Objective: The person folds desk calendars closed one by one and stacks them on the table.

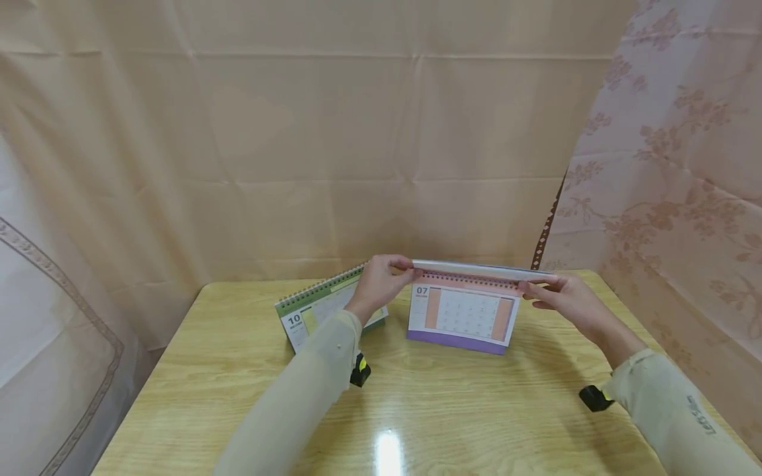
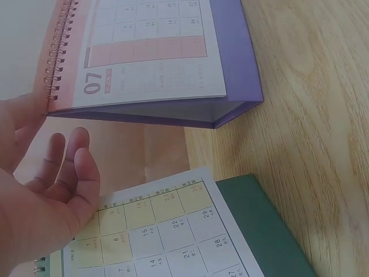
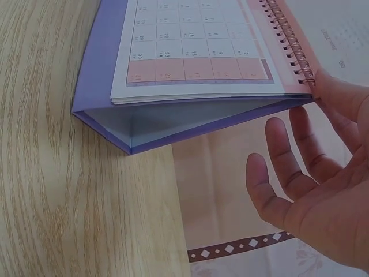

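This was a curtained nook, whether home or studio unclear: beige cloth (image 1: 333, 132) hung beyond the far edge of the desk (image 1: 476, 403), flowered cloth (image 1: 678, 165) along its right.

Ahead of you at 1 o'clock, the purple calendar (image 1: 464, 312) pairs matt paper pages (image 3: 193, 40) with shiny metal rings (image 3: 289, 44) — its stand (image 3: 99, 72) smooth card by the look. At 11 o'clock, the green calendar (image 1: 318, 311) shows matt paper too. Your table (image 1: 452, 403) carries wood grain under a gloss that throws back light. Beyond, smooth, creased cloth — a beige curtain (image 1: 357, 132) at 12 o'clock, a flower-patterned curtain (image 1: 684, 165) at 2.
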The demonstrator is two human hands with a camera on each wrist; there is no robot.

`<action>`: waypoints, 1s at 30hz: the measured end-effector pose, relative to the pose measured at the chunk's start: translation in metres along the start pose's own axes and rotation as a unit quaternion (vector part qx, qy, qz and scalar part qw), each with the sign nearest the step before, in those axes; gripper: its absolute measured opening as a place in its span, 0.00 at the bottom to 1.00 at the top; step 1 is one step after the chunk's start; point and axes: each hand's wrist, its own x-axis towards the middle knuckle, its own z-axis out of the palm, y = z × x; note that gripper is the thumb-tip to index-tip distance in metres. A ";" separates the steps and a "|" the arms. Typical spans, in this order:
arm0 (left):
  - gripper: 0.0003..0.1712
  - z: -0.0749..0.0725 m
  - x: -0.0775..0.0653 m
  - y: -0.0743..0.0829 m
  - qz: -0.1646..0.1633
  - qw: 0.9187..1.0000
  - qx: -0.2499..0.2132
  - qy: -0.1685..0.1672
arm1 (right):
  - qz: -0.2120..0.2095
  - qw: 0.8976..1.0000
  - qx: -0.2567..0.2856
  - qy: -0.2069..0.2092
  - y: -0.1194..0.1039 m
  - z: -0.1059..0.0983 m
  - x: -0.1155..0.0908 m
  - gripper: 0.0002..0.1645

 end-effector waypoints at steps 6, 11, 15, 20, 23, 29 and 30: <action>0.10 -0.001 -0.001 -0.002 0.013 1.000 0.006 -0.013 | -0.006 1.000 0.011 -0.008 0.001 0.000 -0.001 0.28; 0.11 -0.002 0.001 -0.004 0.032 0.999 0.026 -0.018 | -0.009 1.000 0.017 -0.007 0.004 0.000 -0.001 0.27; 0.11 -0.005 0.001 -0.004 0.038 0.998 0.039 -0.027 | -0.014 1.000 0.019 -0.009 0.005 0.000 -0.001 0.27; 0.11 -0.010 -0.001 -0.001 0.038 0.996 0.068 -0.044 | -0.017 0.999 0.018 -0.021 0.006 -0.002 -0.001 0.27; 0.12 -0.010 -0.001 0.000 0.041 0.995 0.082 -0.048 | -0.016 1.000 0.010 -0.023 0.007 -0.002 -0.001 0.28; 0.13 -0.008 -0.003 0.001 0.046 0.994 0.095 -0.041 | -0.009 1.000 0.006 -0.014 0.009 0.000 -0.002 0.22; 0.13 -0.008 -0.003 0.001 0.046 0.993 0.097 -0.039 | -0.008 1.000 0.006 -0.014 0.010 0.000 -0.002 0.21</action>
